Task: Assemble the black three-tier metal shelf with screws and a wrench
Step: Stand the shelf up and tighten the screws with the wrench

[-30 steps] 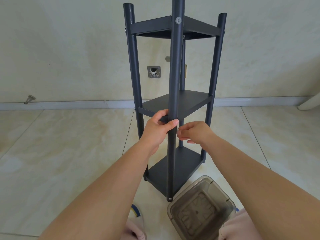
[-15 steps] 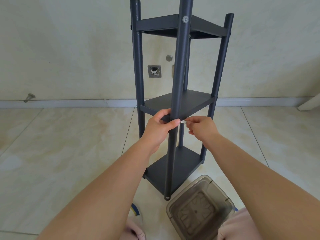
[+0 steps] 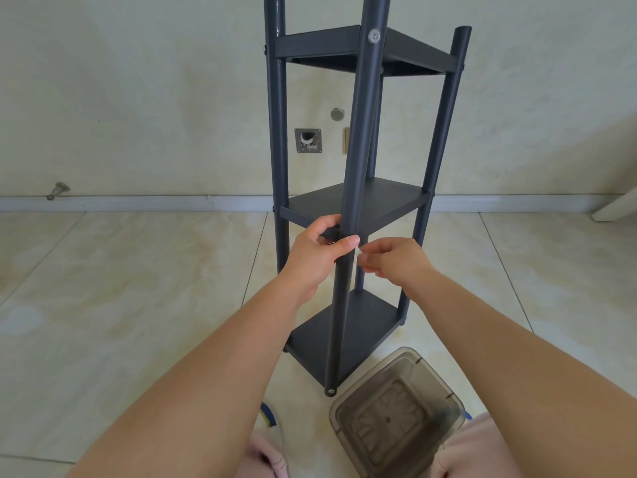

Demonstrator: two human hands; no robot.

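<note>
Shelf post between left hand and right hand.

The black three-tier metal shelf stands upright on the tiled floor, near the wall. It has four round posts and three flat square tiers between them. A silver screw head sits in the front post at the top tier.

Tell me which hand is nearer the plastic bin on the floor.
Right. The right hand is above the bin, beside the shelf's front post; the left hand grips that post, farther left.
</note>
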